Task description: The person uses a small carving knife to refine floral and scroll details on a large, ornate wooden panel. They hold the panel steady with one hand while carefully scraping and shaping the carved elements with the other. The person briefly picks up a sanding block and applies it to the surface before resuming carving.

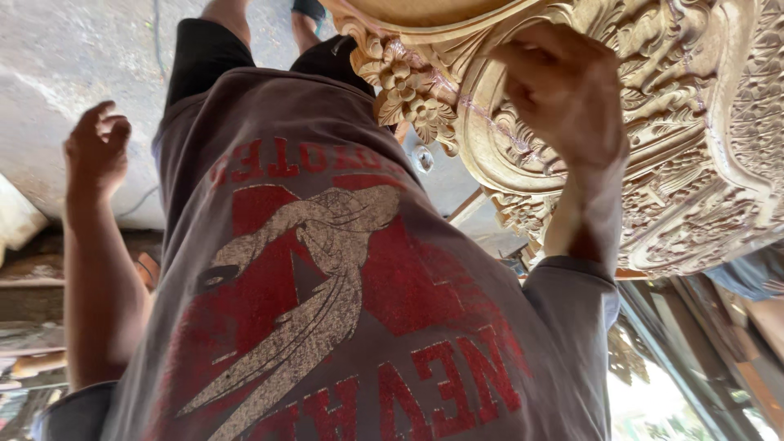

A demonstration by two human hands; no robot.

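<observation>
Here the right hand (563, 90) presses against the carved wooden panel (694, 139), its fingers curled into a loose fist on the raised scrollwork; whether they grip a small tool or a scrap of abrasive I cannot tell, since the back of the hand hides whatever lies between fingers and wood. The left hand (96, 147) hangs free at the person's side, well apart from the carving, its fingers half bent and holding nothing.

The panel fills the upper right of the view — a large, pale, unfinished piece covered in relief: leaf scrolls, curved mouldings, and a cluster of carved flowers (408, 90) just beside the hand, toward the person's body. It rests tilted, its lower edge near the right forearm.

Judging from what shows, the carving itself looks largely done: the flowers and scrolls are fully shaped and the mouldings read as crisp. The wood is bare, with no stain or gloss that I can make out, so any surface finishing appears to be what remains — though how smooth the spot under the hand is, the view does not tell.

Between the arms hangs the person's grey shirt (327, 302) with a red printed design, and below it dark shorts (204, 53). Beyond lies a pale concrete floor (73, 49), and at the lower right stand wooden planks (719, 343) and framing.
</observation>
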